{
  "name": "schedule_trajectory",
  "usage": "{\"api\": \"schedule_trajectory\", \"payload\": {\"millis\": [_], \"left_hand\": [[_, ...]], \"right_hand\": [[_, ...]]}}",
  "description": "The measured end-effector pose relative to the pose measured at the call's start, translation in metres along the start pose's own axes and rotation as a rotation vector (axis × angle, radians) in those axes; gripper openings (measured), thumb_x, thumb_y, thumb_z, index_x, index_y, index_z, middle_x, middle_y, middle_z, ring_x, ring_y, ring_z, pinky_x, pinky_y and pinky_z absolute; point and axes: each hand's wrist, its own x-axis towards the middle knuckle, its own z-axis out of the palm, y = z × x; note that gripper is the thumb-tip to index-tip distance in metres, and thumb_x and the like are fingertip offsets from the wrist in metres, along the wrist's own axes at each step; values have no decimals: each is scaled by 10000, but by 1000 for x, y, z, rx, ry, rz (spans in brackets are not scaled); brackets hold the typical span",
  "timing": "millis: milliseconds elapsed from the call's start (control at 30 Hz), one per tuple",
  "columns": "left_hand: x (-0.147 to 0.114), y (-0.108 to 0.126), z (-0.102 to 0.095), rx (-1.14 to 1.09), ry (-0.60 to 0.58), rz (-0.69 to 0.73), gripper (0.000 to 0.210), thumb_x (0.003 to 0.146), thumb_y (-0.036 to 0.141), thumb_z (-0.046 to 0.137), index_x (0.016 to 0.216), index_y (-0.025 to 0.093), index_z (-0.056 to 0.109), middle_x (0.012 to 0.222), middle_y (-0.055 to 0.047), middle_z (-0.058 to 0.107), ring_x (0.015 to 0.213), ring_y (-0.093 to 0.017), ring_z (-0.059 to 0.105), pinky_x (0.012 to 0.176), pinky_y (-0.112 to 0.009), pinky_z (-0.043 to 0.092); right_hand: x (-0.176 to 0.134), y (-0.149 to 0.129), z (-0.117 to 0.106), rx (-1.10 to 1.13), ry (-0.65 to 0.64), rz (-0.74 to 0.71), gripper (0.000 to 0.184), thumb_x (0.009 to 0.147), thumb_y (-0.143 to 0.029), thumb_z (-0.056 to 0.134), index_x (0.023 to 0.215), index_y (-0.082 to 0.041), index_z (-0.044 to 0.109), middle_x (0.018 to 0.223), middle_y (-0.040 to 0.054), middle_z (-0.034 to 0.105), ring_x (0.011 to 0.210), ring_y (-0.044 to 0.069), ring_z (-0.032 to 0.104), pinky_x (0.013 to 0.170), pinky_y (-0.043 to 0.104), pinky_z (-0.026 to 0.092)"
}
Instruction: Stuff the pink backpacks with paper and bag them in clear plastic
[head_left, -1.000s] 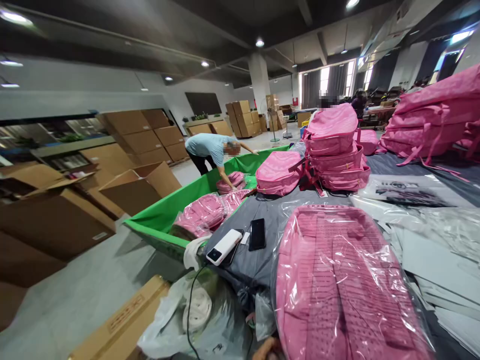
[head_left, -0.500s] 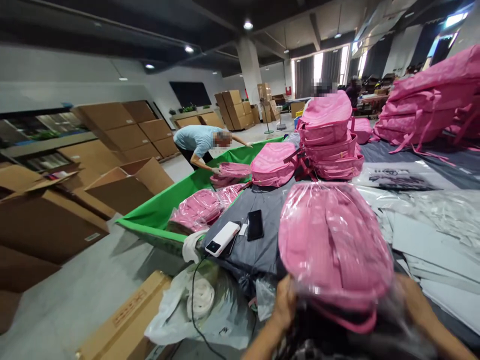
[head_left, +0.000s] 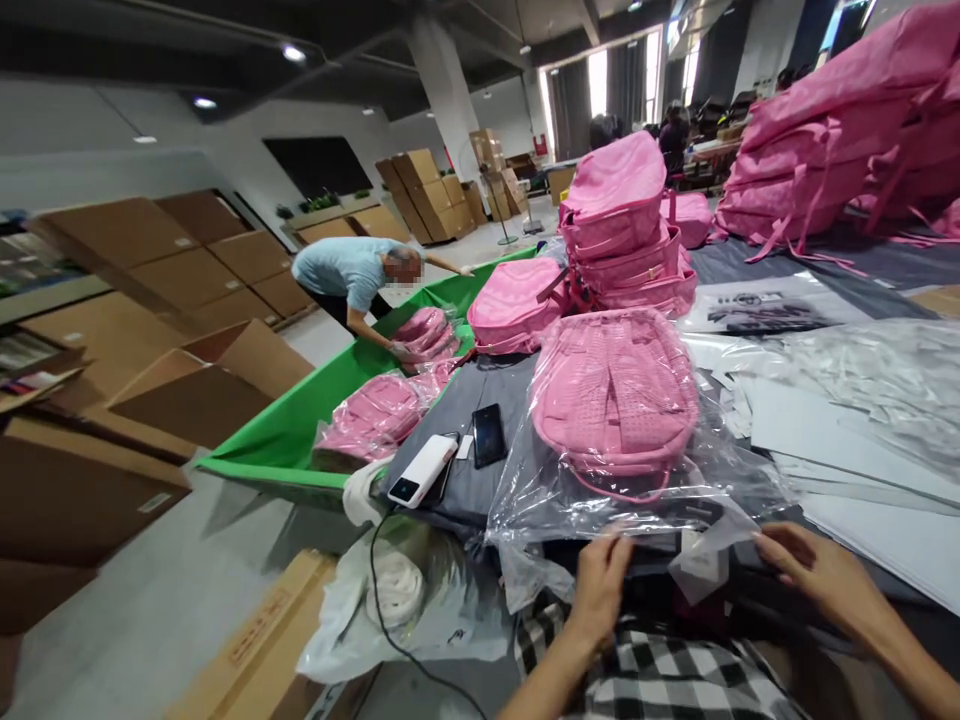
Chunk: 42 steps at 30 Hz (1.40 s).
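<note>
Pink rounded fabric backpack: one, on its face, perforated strap side up; inside a clear plastic bag, on the dark grey cloth table cover.
Position from hands: directly beyond the left hand; beyond and to the left of the right hand.
Long axis: appears to run away from the wearer, near end toward the hands.
Near end: thin pink carry loop, lying under the plastic.
Bag margin: loose clear film, spread between backpack and wearer, hem lying across the wearer's front.
Left hand: bare; fingers and thumb pinching the near hem, apart from the backpack itself.
Right hand: bare; thumb and fingertips drawn together on the hem's right corner.
Nearer hand: left; the right stands farther out to the side.
Hem between hands: fairly straight, a loose flap hanging below it.
Left neighbours: black flat phone; white slab-shaped device.
Right neighbour: pale flat sheets, overlapping.
Beyond: stacked pink fabric backpacks.
</note>
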Motion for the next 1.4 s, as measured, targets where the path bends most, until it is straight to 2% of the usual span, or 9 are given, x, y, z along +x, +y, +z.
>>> {"api": "schedule_trajectory", "payload": {"millis": [67,167,367,567,767,933,1167,1300,1400], "left_hand": [[16,11,34,110,-136,71,405,924,500,534,1100,194,734,1027,-105,750,945,-252,663,920,-361,479],[41,17,67,266,-130,59,263,858,358,600,1019,198,733,852,-83,713,828,-249,625,860,-361,461],[50,22,56,86,-95,-114,270,639,378,808,609,218,593,620,5,550,673,-187,516,715,-316,419],[37,46,47,-469,-243,-452,582,427,538,956,664,164,577,656,-1,621,612,-131,559,654,-279,437],[38,35,60,-491,-240,-381,604,435,550,963,677,163,568,688,3,621,643,-122,574,674,-263,463],[36,7,63,44,-148,-82,473,765,620,747,723,166,621,693,18,553,694,-139,554,658,-255,438],[35,48,56,1345,-513,596,277,987,351,584,876,151,740,978,-87,683,785,-196,652,651,-301,503],[58,88,65,1295,-647,1294,267,1034,229,475,1213,174,665,1329,-93,636,1181,-229,601,983,-356,493],[78,95,87,1226,-990,1523,205,1013,213,527,1112,192,705,1160,-73,721,1129,-207,634,985,-337,467]], "right_hand": [[-4,-25,14,-26,58,-35,653,715,-794,533,1013,-230,668,1017,119,772,948,321,738,833,421,596],[7,-55,25,-236,109,-21,532,814,-651,548,1090,-202,621,1060,146,749,946,341,726,780,424,562],[26,-29,-4,-377,-159,-200,218,784,-240,497,946,-213,640,881,75,730,820,260,696,709,315,470],[11,-13,-5,3,-347,-308,218,795,-391,497,778,-210,618,765,37,669,722,228,617,675,313,475],[-17,-12,21,398,-467,-198,569,822,-692,556,1007,-174,698,927,76,712,902,283,658,815,388,555],[-35,-3,23,490,-411,-29,751,808,-828,503,1074,-163,731,1058,115,728,1062,323,642,926,414,538],[-37,16,51,331,-166,-93,660,768,-781,542,912,-166,733,814,64,744,776,279,675,719,331,548],[-52,28,65,193,9,-167,480,878,-605,454,874,-189,694,638,46,691,580,215,651,566,265,498],[-75,38,76,112,118,-230,429,923,-509,421,931,-180,697,547,49,648,463,221,632,470,269,465]]}}
